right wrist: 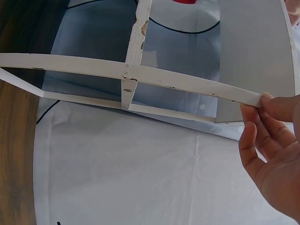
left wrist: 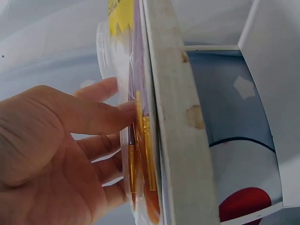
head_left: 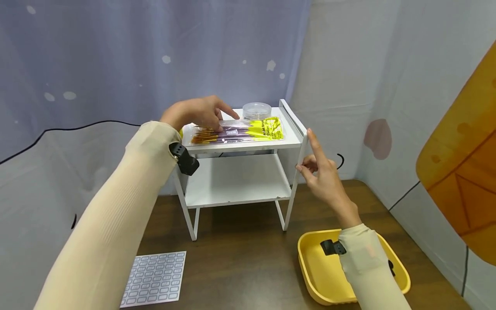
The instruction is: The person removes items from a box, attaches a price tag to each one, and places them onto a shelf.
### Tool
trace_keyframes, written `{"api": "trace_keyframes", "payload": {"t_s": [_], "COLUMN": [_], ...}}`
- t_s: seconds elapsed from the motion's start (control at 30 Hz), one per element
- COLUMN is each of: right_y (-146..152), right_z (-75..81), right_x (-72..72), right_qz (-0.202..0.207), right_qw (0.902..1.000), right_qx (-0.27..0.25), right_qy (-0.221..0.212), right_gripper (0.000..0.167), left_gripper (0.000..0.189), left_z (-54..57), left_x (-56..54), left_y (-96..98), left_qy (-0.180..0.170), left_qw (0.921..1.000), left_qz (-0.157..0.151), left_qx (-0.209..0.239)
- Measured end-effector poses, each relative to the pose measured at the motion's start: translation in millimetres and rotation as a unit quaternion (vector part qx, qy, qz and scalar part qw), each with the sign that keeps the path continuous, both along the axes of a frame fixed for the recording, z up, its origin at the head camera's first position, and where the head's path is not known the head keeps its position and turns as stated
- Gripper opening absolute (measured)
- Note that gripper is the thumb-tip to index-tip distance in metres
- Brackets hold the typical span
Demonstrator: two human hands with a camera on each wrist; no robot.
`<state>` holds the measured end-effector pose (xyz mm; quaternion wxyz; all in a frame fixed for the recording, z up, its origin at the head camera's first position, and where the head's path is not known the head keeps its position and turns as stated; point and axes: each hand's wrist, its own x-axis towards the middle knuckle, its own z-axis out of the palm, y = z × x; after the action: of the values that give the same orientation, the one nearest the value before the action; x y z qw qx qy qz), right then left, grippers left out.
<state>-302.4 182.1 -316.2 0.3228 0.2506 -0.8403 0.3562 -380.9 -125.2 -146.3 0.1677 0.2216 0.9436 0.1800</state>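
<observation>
A clear pack of paintbrushes (head_left: 253, 131) with a yellow printed end lies flat on the top board of a white two-tier rack (head_left: 240, 176). Across it rests my left hand (head_left: 201, 113), index finger stretched toward the pack's far edge. In the left wrist view, that hand's thumb touches the plastic beside the gold ferrules, while the other fingers lie partly hidden behind the pack. At the rack's right front upright, my right hand (head_left: 323, 174) pinches the frame between thumb and fingers, its index finger pointing up. Behind the pack stand clear round dishes (head_left: 257, 110).
A yellow tray (head_left: 321, 275) sits on the dark wooden table (head_left: 240, 267) below my right forearm. A sheet of printed labels (head_left: 159, 277) lies at the front left. Curtains (head_left: 155, 60) hang behind the rack, and a light fabric wall (head_left: 372, 86) stands right.
</observation>
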Motion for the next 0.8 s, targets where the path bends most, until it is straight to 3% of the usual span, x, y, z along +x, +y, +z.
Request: {"api": "trace_keyframes", "payload": {"t_s": [0.4,0.8], "right_y": [-0.3,0.3], "right_z": [-0.4,-0.4], "right_x": [-0.7,-2.0], "right_qz": [0.003,0.001], "right_qw": [1.0,1.0], "right_qx": [-0.004,-0.002], "right_qy": [0.001,-0.001], "right_gripper": [0.093,0.093], "left_gripper": [0.055,0.06], "left_z": [-3.4,-5.0], "left_x": [3.4,4.8], "left_y": [-1.7,4.2], "left_qy": [0.04,0.068], "left_qw": [0.999,0.9964], "left_qz": [0.006,0.02], "left_qx": [-0.017,-0.047]}}
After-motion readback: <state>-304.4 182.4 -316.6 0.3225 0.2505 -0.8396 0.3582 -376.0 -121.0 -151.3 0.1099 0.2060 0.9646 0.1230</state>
